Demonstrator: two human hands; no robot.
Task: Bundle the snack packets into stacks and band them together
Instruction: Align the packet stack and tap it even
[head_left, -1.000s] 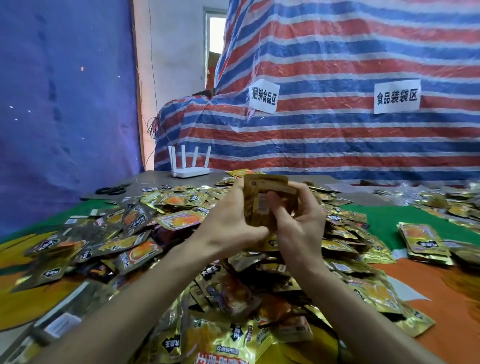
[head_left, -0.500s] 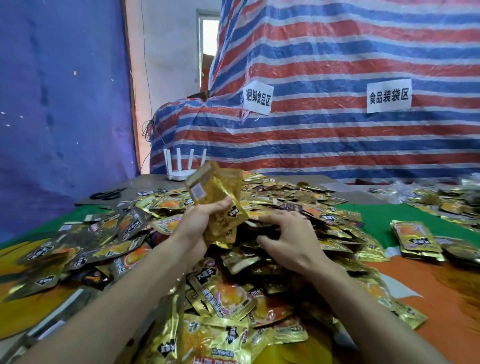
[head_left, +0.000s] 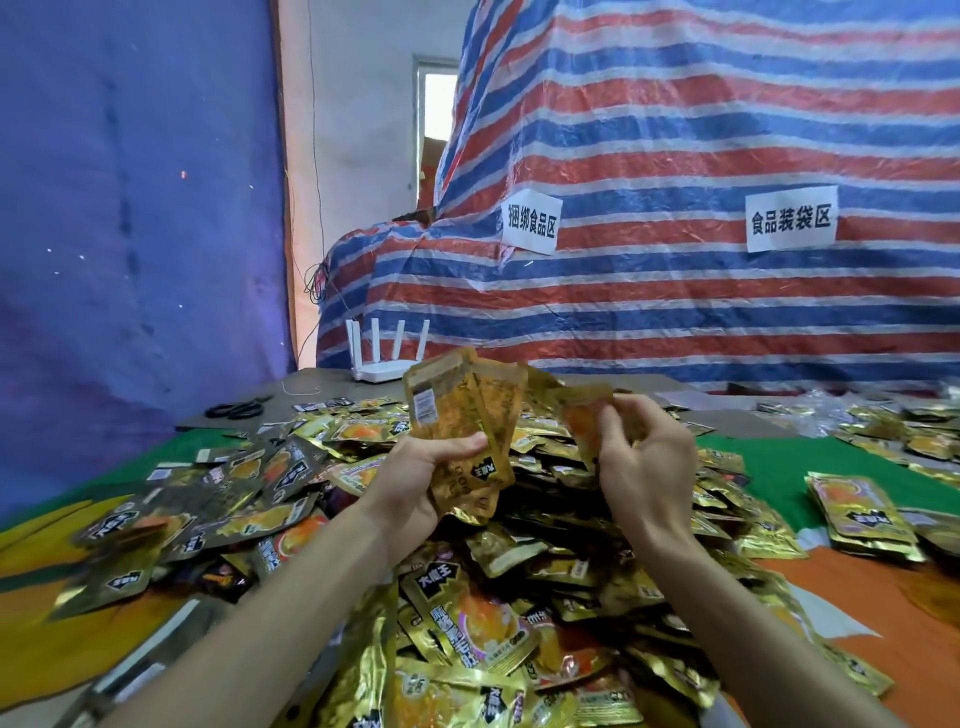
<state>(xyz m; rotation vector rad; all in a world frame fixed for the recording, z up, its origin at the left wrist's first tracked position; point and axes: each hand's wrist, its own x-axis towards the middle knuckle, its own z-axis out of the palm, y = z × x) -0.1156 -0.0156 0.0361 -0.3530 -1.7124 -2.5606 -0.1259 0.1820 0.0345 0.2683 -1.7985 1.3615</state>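
A large heap of loose gold and orange snack packets (head_left: 483, 613) covers the table in front of me. My left hand (head_left: 415, 483) grips a small upright stack of packets (head_left: 457, 415) above the heap, thumb across their front. Just to its right, my right hand (head_left: 644, 462) pinches a single gold packet (head_left: 584, 415) lifted off the heap. The two hands are close but apart. A neat flat stack of packets (head_left: 857, 514) lies on the green and orange cloth at the right.
A white router (head_left: 387, 358) and black scissors (head_left: 236, 409) sit at the table's far left. More packets and clear bags (head_left: 883, 426) lie at the far right. A striped tarp (head_left: 675, 156) with two paper signs rises behind the table.
My right hand has come up off the heap with one packet and now holds it beside the stack. My left hand kept its stack and raised it slightly.
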